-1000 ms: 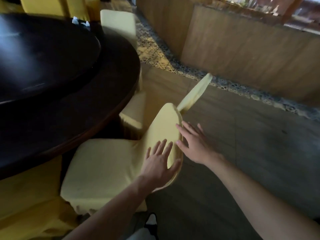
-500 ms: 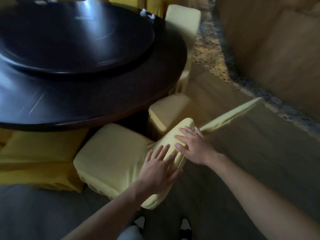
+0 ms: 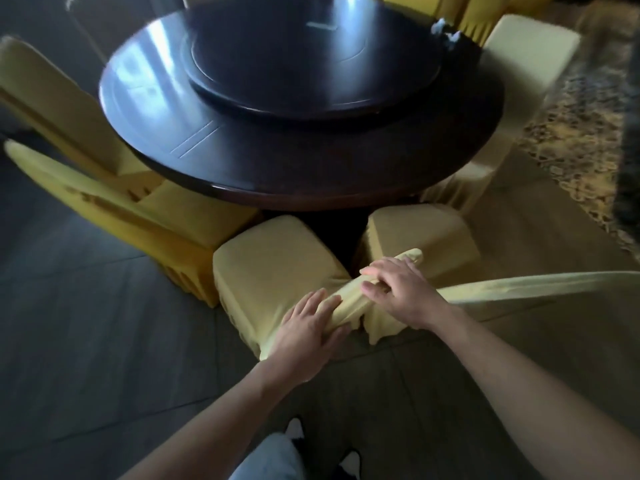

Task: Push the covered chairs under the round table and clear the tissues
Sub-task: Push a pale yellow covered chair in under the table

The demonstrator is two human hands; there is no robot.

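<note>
- Head view looks down on a round dark wooden worktop (image 3: 311,174) with a raised turntable (image 3: 311,64) at its middle.
- Directly below the camera stands a yellow-covered chair (image 3: 273,265), its seat facing the worktop, with the front edge about level with the rim; whether it reaches under the rim cannot be told.
- Left hand (image 3: 308,330) lies on the near end of that chair's backrest top, fingers nearly straight and spread over the cloth, thumb against the rear side; it presses rather than grips.
- Right hand (image 3: 398,292) sits further along the same backrest top, fingers bent over the edge and thumb on the near side, so it holds the covered rim.
- Just to the right a second covered chair (image 3: 419,230) stands angled, its seat near the rim and its backrest (image 3: 540,285) stretching off to the right.
- On the left two deeper-yellow chairs (image 3: 114,202) stand close together, seats tucked partly beneath the rim.
- At the far right another pale covered chair (image 3: 516,64) stands against the worktop.
- White crumpled tissues (image 3: 445,31) lie on the far right edge of the worktop, beside the turntable.
- Grey floor (image 3: 86,341) spreads below; a patterned carpet (image 3: 581,140) lies at the right.
- Pale trouser leg (image 3: 266,459) and dark shoes show at the bottom.
</note>
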